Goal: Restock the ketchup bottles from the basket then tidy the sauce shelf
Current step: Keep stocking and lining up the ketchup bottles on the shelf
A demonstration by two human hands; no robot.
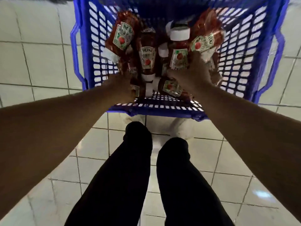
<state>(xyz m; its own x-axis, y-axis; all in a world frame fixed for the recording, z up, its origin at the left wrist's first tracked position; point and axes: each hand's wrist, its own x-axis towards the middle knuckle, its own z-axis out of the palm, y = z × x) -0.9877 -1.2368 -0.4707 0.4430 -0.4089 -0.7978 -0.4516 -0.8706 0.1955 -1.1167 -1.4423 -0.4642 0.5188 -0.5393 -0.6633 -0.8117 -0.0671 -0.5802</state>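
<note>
Reaching down into the blue basket (234, 51) on the tiled floor (40, 51), I have both hands among the ketchup bottles (147, 57). They lie in a jumble, some caps toward me, some away, a few leaning on the left and right walls. My left hand (121, 86) is down at the near left of the pile, its fingers buried among the bottles and blurred, so I cannot tell whether it is gripping anything. My right hand (193, 70) covers the base of a bottle (179, 51) whose white cap points to the far side; the fingers seem to wrap it, but the blur keeps me from being sure.

To do this pick well, I judge it best to take each bottle round its body, not by the cap, and to choose ones lying on top so nothing beneath drags or tumbles. The bottle under my right hand sits high in the heap and should lift clean. On the left I want a bottle that is free of its neighbours, since those near the bottom are wedged. The sauce shelf is out of view, and my legs (146, 176) stand just near the basket.
</note>
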